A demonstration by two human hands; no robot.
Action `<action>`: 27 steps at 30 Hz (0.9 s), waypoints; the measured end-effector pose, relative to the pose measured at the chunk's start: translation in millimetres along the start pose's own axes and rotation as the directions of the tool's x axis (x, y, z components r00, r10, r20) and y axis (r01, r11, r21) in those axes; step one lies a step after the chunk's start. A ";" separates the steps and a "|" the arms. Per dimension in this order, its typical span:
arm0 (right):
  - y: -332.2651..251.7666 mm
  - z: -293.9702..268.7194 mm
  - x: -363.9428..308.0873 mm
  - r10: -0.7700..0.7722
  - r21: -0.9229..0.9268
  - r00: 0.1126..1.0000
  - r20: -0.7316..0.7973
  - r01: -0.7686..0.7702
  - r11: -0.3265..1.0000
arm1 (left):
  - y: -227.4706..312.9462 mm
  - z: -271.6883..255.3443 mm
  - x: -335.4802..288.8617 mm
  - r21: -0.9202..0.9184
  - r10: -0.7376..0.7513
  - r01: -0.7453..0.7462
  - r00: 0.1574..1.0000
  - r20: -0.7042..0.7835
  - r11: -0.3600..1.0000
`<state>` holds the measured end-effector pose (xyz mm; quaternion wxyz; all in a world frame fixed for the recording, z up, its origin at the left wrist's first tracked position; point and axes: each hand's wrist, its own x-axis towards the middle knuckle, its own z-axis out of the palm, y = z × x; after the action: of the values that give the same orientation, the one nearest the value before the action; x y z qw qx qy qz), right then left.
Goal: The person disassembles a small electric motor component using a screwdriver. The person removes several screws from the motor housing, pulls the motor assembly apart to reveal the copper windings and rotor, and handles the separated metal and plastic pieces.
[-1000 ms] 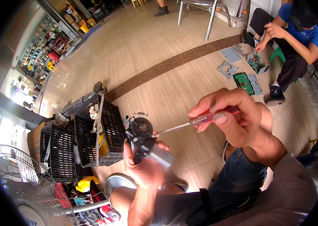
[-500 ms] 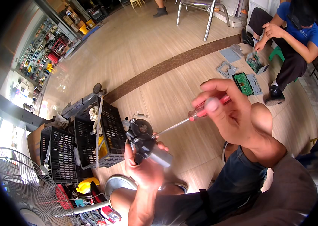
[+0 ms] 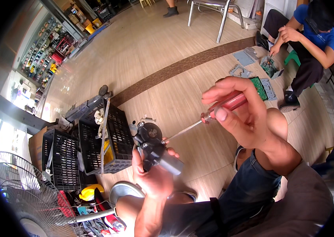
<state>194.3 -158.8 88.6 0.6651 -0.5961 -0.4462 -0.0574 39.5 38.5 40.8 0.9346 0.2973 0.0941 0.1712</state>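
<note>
Your left hand (image 3: pixel 155 179) grasps motor (image 3: pixel 152 147), near crate (image 3: pixel 116 165). Your right hand (image 3: pixel 250 118) holds screwdriver (image 3: pixel 232 103) loosely; handle shows more than moment ago, tip stays at motor. Seems you adjust grip between turns.

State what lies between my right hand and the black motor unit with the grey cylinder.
In the head view, the slim metal shaft of the red-handled screwdriver runs from the right hand to the motor unit; beige floor shows beyond it.
</note>
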 end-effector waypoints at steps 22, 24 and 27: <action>26.0 12.3 8.6 0.130 0.060 0.991 0.026 -0.131 0.990 | 7.2 5.2 2.2 0.130 0.025 0.010 0.964 -0.266 0.991; 22.6 10.4 10.0 0.168 0.042 0.986 0.002 -0.168 0.985 | 11.1 15.5 3.1 0.168 0.043 0.002 0.964 -0.261 0.986; 21.2 9.9 12.7 0.196 0.051 0.980 -0.022 -0.194 0.980 | 18.9 28.9 10.7 0.194 0.046 0.001 0.971 -0.236 0.981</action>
<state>209.6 -138.6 80.2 0.6878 -0.6198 -0.3778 0.0108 52.4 41.9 74.4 0.8813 0.3644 0.2188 0.2066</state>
